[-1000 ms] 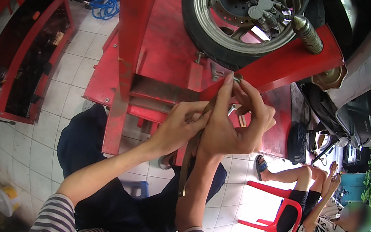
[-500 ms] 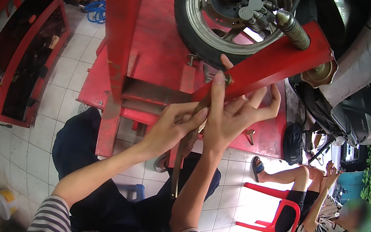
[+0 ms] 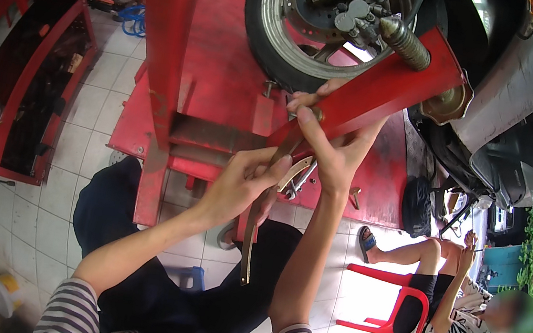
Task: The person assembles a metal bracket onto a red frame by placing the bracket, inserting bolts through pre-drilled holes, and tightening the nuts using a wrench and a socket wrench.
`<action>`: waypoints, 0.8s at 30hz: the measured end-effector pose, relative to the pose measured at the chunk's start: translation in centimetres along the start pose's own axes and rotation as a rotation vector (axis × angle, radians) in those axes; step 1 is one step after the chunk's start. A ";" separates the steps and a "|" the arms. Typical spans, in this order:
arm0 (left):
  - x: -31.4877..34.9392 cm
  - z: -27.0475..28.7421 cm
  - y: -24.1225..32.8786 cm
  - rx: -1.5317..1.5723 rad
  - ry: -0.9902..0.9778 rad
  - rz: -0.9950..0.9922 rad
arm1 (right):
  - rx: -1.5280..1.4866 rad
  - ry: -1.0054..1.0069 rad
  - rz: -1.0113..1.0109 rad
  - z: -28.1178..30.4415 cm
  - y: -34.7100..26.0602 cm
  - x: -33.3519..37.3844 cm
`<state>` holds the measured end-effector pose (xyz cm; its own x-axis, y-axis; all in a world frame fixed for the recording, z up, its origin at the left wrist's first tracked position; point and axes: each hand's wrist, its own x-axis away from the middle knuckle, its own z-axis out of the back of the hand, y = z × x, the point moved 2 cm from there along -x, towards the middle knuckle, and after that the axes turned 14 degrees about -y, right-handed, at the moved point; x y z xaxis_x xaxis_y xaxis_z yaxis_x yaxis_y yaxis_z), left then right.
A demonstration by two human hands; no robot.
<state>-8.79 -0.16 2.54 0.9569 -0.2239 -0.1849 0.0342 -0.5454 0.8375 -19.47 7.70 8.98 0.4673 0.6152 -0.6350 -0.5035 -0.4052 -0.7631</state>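
My left hand (image 3: 247,181) is closed round a long, curved metal strip (image 3: 249,244), whose lower end hangs over my lap. The strip's upper end reaches a slanting red steel arm (image 3: 381,80). My right hand (image 3: 344,158) reaches round that arm from below, with thumb and fingers closed at a bolt (image 3: 317,114) near its lower end. Part of the right hand is hidden behind the arm. Between my hands show a second curved metal piece (image 3: 293,176) with a bright edge and a silver wrench (image 3: 300,184).
A motorbike wheel (image 3: 260,33) stands on the red lift platform (image 3: 220,41) behind a red post (image 3: 163,46). A brass-coloured bolt (image 3: 355,198) lies at the platform's near edge. Left is a red tool rack (image 3: 15,57). Right, another person sits on a red chair (image 3: 389,318).
The right hand's fingers, stretched and spread before, have curled in at the bolt. Its wrist has swung right, uncovering the wrench. My left hand keeps hold of the strip.
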 end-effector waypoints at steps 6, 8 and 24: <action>0.0 0.1 -0.2 -0.008 0.003 -0.012 | -0.061 0.030 -0.055 -0.7 0.1 0.6; 0.2 0.1 -0.1 -0.010 0.011 -0.009 | -0.070 0.056 -0.043 -1.1 0.1 0.7; 0.0 0.2 0.1 -0.054 0.021 0.018 | 0.649 0.297 -0.082 -2.9 -1.1 0.5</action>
<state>-8.81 -0.37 2.52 0.9632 -0.2160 -0.1598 0.0324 -0.4970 0.8672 -16.55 6.52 9.14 0.6535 0.3786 -0.6554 -0.7459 0.1751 -0.6426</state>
